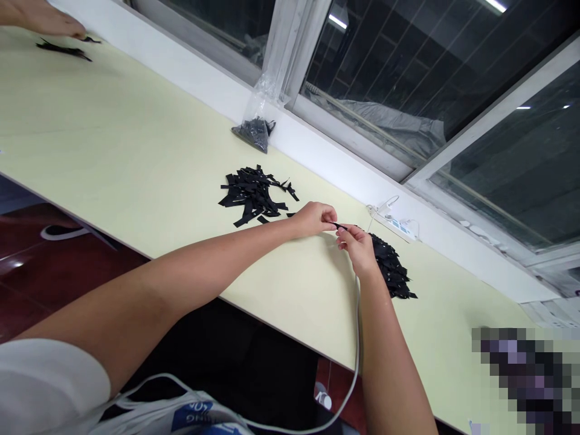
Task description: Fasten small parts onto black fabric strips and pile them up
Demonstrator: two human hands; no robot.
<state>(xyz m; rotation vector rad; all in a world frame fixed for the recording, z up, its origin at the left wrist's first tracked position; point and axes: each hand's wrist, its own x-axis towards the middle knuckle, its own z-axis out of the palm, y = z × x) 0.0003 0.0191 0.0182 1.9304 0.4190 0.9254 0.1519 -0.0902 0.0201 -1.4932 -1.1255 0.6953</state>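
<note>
Above the pale table (299,284), my left hand (315,219) and my right hand (359,246) meet, each pinching an end of a small black fabric strip (339,226). Fingers cover much of the strip, so its full shape is hidden. A loose pile of black strips (251,192) lies beyond my left forearm, with a few pieces scattered at its edge. Just past my right hand and wrist is a denser black pile (392,266), partly hidden by them. Small light marks show on pieces in both piles.
A clear plastic bag (256,130) with black pieces stands against the window ledge. Near the wall sits a power strip (399,228) with plugs. A white cable (357,326) runs beside my right forearm. At the far left, another person's hand (49,21) is near black strips (63,49).
</note>
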